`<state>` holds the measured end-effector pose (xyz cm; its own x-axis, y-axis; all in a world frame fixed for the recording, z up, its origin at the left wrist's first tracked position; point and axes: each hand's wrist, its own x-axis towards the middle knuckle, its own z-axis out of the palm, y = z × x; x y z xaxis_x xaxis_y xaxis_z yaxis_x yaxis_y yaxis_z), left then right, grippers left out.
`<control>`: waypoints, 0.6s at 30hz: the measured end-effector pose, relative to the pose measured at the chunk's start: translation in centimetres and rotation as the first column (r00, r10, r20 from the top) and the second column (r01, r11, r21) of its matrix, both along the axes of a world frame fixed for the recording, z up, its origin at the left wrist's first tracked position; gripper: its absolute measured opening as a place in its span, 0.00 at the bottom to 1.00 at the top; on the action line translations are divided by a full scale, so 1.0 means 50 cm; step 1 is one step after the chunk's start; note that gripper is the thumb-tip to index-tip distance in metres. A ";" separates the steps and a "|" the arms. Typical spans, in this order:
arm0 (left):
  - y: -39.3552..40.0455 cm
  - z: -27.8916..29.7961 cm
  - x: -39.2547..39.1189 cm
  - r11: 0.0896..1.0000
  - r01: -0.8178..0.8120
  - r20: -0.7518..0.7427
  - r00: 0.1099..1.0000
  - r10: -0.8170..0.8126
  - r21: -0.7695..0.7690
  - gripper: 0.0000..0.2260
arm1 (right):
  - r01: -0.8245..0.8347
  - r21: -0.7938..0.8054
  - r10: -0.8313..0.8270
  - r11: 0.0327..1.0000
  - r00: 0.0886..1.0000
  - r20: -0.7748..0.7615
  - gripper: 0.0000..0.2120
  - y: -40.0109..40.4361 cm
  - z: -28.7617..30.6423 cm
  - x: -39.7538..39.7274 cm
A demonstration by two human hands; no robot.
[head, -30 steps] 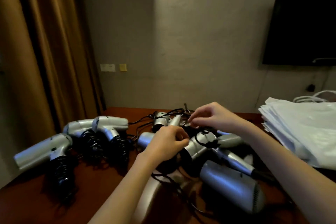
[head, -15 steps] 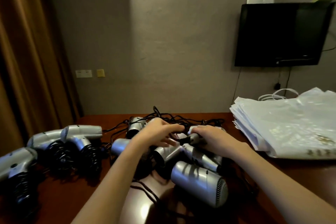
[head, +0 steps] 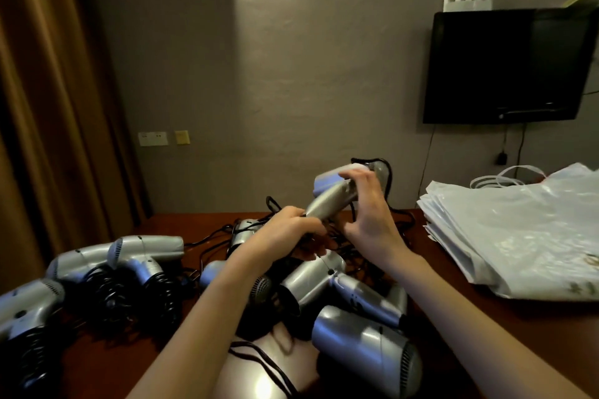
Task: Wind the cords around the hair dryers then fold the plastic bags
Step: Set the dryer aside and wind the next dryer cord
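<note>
1. Hair dryer (head: 337, 194), raised above the pile at 12 o'clock from your hands. Hard silver shell, likely light, stiff and a little slick. Your left hand (head: 288, 233) grips the end of its handle with curled fingers; your right hand (head: 369, 214) touches the body, fingers spread and fairly straight.
2. Cord (head: 385, 172), black, limp, trailing behind the body. Judged prone to tangle; take it near the handle and wind from there.
3. Wound dryers (head: 142, 256), at 9 o'clock on the table (head: 486, 334).
4. Plastic bags (head: 518, 230), stacked at 3 o'clock. Thin and soft, probably slippery; take them by the edges.
</note>
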<state>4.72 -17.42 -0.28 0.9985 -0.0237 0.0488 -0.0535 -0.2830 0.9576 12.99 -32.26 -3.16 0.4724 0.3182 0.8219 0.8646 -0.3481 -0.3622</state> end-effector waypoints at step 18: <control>0.077 -0.009 -0.022 0.933 0.202 0.223 0.965 -0.138 -0.298 0.14 | -0.343 -0.336 0.109 0.877 0.824 -0.556 0.30 0.019 -0.050 0.038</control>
